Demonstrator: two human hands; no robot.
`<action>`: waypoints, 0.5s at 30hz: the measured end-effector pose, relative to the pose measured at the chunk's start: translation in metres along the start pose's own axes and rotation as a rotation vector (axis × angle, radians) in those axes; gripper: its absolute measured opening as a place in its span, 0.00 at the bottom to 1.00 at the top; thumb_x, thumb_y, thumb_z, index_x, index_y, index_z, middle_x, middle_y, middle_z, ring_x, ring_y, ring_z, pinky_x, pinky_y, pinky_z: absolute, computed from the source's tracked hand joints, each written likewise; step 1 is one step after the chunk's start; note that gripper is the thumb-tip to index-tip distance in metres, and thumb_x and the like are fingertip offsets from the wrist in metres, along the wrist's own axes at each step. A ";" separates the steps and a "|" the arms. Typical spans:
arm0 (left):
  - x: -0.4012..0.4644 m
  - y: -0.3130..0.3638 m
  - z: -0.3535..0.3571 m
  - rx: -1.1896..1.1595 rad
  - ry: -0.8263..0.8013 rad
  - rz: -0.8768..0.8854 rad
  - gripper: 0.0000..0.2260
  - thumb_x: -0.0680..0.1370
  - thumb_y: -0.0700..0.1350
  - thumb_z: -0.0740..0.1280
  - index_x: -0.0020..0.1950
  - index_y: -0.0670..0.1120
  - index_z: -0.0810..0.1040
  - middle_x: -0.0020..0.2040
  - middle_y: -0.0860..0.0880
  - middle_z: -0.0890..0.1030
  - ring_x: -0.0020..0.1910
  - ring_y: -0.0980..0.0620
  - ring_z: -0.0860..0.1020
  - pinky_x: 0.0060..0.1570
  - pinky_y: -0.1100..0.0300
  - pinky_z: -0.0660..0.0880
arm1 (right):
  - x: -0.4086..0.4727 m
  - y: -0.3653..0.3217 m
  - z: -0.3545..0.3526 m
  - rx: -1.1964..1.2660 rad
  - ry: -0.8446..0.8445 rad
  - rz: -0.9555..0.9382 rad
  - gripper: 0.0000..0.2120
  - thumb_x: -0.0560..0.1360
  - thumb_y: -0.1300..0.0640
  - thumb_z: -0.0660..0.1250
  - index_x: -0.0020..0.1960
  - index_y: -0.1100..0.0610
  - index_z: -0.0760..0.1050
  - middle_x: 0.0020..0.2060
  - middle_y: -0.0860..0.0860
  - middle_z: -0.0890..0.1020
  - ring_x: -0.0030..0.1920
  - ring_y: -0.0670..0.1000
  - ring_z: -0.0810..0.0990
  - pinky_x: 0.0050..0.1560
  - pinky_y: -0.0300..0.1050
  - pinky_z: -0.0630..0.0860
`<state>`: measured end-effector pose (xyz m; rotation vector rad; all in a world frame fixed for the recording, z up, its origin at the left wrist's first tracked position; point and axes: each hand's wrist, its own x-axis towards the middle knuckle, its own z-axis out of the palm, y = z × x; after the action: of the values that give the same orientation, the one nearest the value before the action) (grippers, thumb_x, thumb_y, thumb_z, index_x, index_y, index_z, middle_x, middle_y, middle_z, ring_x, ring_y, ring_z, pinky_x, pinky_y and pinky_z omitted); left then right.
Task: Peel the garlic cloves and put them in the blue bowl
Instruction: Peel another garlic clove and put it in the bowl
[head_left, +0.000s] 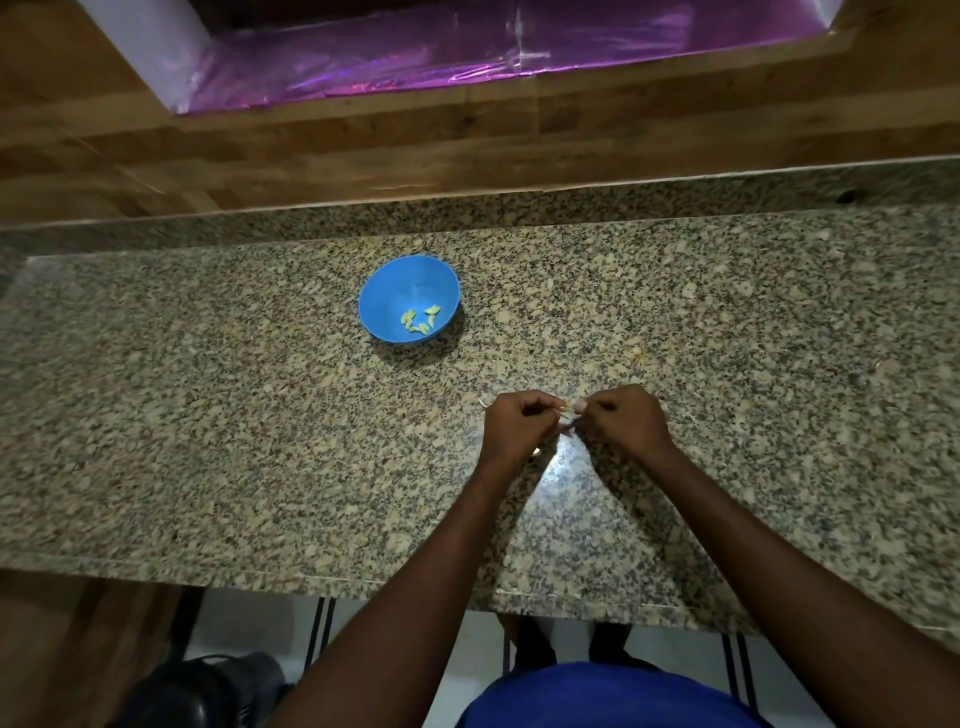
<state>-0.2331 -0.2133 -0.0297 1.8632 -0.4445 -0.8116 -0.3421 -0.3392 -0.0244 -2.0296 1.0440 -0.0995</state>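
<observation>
Speckled granite countertop (208, 415), wood-panelled wall behind. Blue bowl (410, 299) upright toward the rear centre of the counter, well apart from the hands. Left hand (519, 423) and right hand (626, 421) nearly touching above the near part of the counter, fingers of both curled inward, pinching one small garlic clove (568, 408) between them; clove mostly hidden, extent of remaining skin impossible to tell. Several peeled cloves (420, 321), pale yellow-green, in the bottom of the bowl. Thin pale scraps, probably shed skin (484, 402), on the counter just beside the left hand. Task judged partly complete: several cloves delivered, one in peeling. No further unpeeled cloves discernible against the speckled stone.
</observation>
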 end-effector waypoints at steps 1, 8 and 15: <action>0.002 -0.001 0.001 0.034 0.003 0.014 0.06 0.75 0.35 0.70 0.46 0.44 0.86 0.37 0.48 0.86 0.35 0.51 0.85 0.39 0.54 0.83 | 0.000 -0.003 -0.001 0.071 -0.011 0.012 0.11 0.75 0.49 0.72 0.38 0.54 0.87 0.30 0.48 0.85 0.31 0.47 0.82 0.32 0.38 0.72; 0.004 0.000 0.002 0.122 -0.034 0.081 0.04 0.75 0.40 0.74 0.47 0.45 0.87 0.38 0.48 0.86 0.37 0.52 0.85 0.38 0.55 0.83 | 0.003 -0.004 0.005 0.119 0.053 0.057 0.07 0.69 0.55 0.77 0.33 0.51 0.83 0.29 0.47 0.83 0.31 0.46 0.82 0.36 0.40 0.78; 0.004 -0.006 -0.003 0.125 0.005 0.034 0.05 0.73 0.40 0.74 0.47 0.46 0.88 0.37 0.51 0.86 0.35 0.56 0.83 0.39 0.57 0.82 | 0.008 0.000 0.008 0.339 -0.035 0.227 0.11 0.74 0.66 0.69 0.34 0.60 0.83 0.29 0.56 0.84 0.30 0.55 0.84 0.37 0.51 0.83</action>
<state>-0.2283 -0.2117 -0.0357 1.9674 -0.5325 -0.7710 -0.3331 -0.3398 -0.0321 -1.5943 1.1442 -0.1135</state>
